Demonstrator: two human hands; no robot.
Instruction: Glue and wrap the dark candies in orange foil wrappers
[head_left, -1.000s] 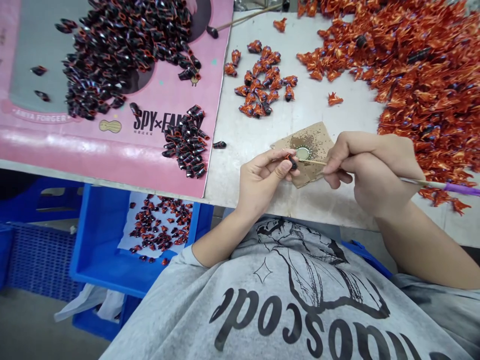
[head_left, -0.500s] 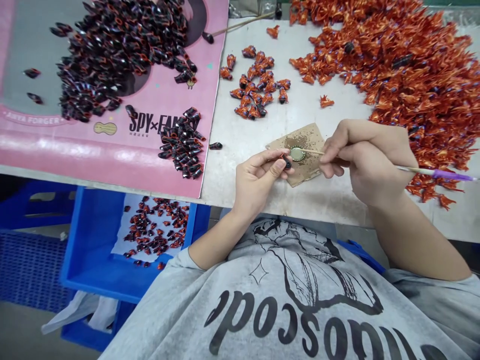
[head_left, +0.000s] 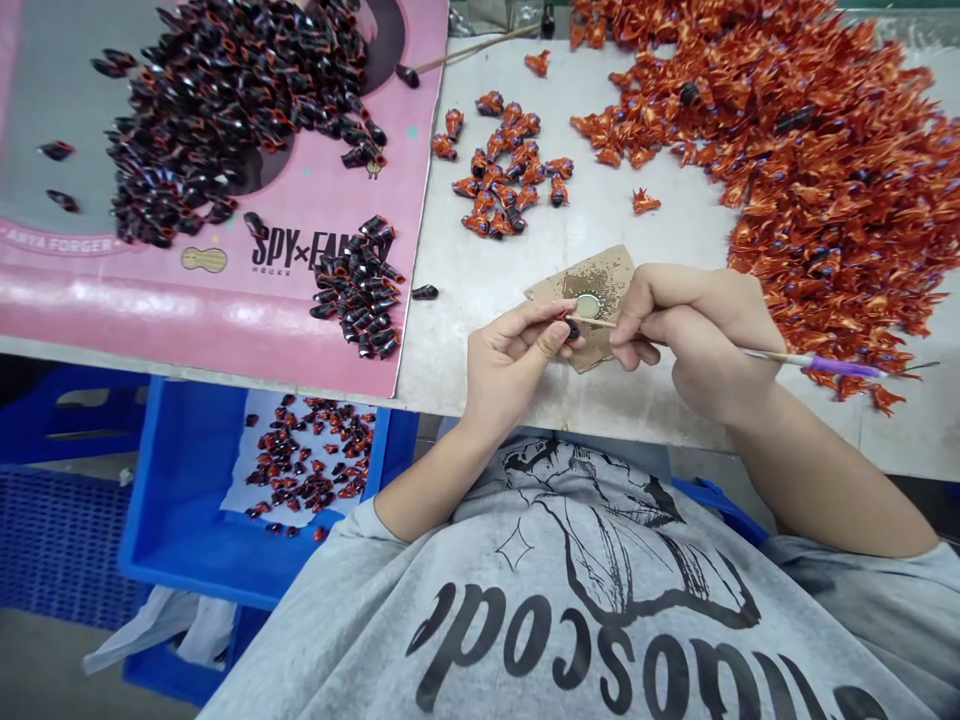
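Between the thumb and fingers of my left hand point(head_left: 510, 365) is a small black-and-orange piece point(head_left: 574, 328), partly hidden by the fingertips. My right hand point(head_left: 697, 335) grips a thin stick point(head_left: 596, 322) like a pen; its long rear part, with a purple section point(head_left: 844, 367), sticks out to the right. The stick's tip meets the piece or lies right beside it. Behind the fingers, a bottle cap point(head_left: 587, 305) with pale contents rests on a speckled cardboard piece point(head_left: 611, 270) on the table.
Black pieces point(head_left: 225, 110) heap up on a pink mat point(head_left: 150, 310), with a smaller pile point(head_left: 360, 290) near its edge. Orange pieces point(head_left: 840, 150) form a large heap at right; a small group point(head_left: 499, 165) lies mid-table. A blue bin point(head_left: 195, 540) below the table holds more pieces.
My right hand has moved left, bringing the stick's tip from the bottle cap to the piece in my left hand. My left hand keeps its hold. The view has shifted slightly.
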